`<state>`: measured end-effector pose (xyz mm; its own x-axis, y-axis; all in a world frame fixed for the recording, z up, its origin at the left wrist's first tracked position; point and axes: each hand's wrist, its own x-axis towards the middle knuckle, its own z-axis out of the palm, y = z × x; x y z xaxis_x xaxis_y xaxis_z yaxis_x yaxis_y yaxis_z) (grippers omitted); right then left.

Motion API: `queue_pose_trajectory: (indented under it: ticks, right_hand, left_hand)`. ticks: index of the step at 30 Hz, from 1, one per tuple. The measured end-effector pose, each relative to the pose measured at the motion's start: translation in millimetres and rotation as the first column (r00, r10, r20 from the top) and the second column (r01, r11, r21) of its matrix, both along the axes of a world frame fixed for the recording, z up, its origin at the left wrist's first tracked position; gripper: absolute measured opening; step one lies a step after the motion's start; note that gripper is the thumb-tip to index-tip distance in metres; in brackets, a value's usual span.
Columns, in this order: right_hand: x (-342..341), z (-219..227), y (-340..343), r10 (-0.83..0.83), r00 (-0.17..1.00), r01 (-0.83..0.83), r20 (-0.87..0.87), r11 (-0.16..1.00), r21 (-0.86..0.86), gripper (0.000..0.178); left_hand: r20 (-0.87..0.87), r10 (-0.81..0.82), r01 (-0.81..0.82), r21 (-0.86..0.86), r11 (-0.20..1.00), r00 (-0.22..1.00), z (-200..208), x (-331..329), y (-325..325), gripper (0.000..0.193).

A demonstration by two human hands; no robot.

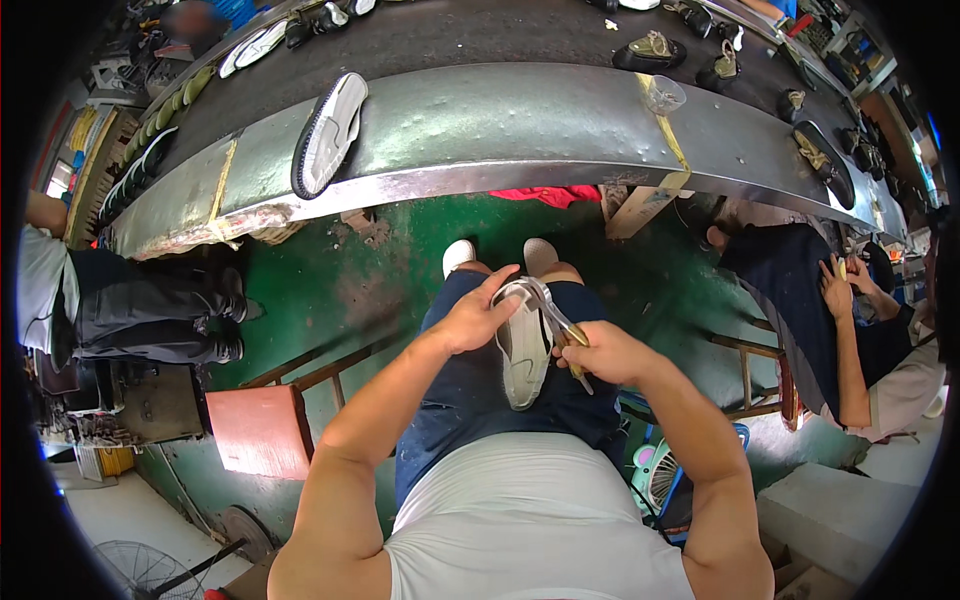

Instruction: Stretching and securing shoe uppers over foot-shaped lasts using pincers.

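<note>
Over my lap rests a pale grey-white shoe, one end pointing toward my belly. My left hand is closed around the far end of it, thumb and fingers at its rim. My right hand grips what looks like a pair of pliers, with a curved silvery head and yellowish handles. The head of the tool reaches to the shoe's far end, close to my left fingertips. Whether its jaws bite on the shoe's edge is too small to tell.
Ahead runs a metal-edged bench with a dark belt behind it. A similar shoe and a clear cup stand on the metal. A red-brown stool is at left, a small fan at right. People sit on both sides.
</note>
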<state>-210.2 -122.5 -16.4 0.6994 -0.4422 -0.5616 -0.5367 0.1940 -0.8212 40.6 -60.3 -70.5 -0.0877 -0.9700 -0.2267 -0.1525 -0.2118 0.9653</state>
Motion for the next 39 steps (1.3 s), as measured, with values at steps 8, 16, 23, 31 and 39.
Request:
queue_pose_trajectory:
  ticks: [8, 16, 23, 31, 39]
  right_hand:
    - [11, -33, 5, 0.003, 0.996, -0.039, -0.093, 0.918, -0.394, 0.026]
    - [-12, 5, 4, 0.06, 0.995, -0.077, -0.076, 0.969, -0.234, 0.028]
    - [-57, 0, 57, 0.207, 0.962, -0.003, 0.177, 0.657, -0.754, 0.04]
    - [-1, -84, 32, -0.656, 0.754, 0.304, -0.039, 0.296, 0.906, 0.037]
    - [15, -74, 49, -0.62, 0.768, 0.514, -0.159, 0.449, 0.731, 0.04]
  left_hand:
    - [-0.068, 0.202, -0.191, 0.142, 0.971, 0.977, -14, -9, -7, 0.045]
    - [-0.103, 0.248, -0.239, 0.091, 0.967, 0.963, 5, -7, -3, 0.047]
    - [0.088, 0.223, -0.119, -0.63, 0.767, 0.971, 64, -22, 22, 0.091]
    - [0.503, -0.129, 0.351, -0.376, 0.857, 0.855, 34, -50, 46, 0.112]
    - [0.02, 0.328, -0.321, -0.153, 0.935, 0.945, -9, -79, 47, 0.065]
